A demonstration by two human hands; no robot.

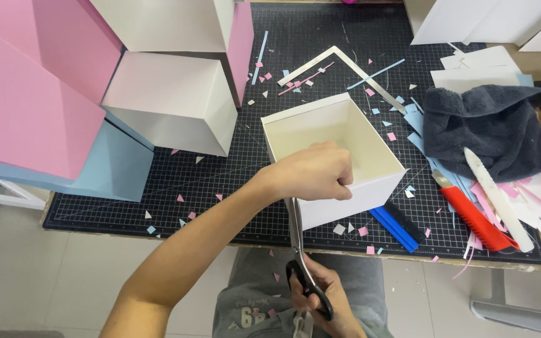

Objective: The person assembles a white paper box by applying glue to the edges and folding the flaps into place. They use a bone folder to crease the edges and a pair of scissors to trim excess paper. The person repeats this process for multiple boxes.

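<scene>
An open white cardboard box [370, 181] stands on the black cutting mat [220, 175] near the table's front edge. My left hand [313, 172] grips the box's near wall, fingers curled over the rim. Below the table edge, my right hand [324, 303] holds black-handled scissors [300, 250]. Their blades point up toward the box's near left corner, just under my left hand. The blade tips are hidden behind that hand.
Pink, white and light blue box shapes [170, 100] stand at the left. A dark grey towel [489, 125], a red utility knife [474, 219], a white bone folder [499, 200], a blue tool [396, 226] and a metal square ruler [345, 62] lie to the right. Paper scraps litter the mat.
</scene>
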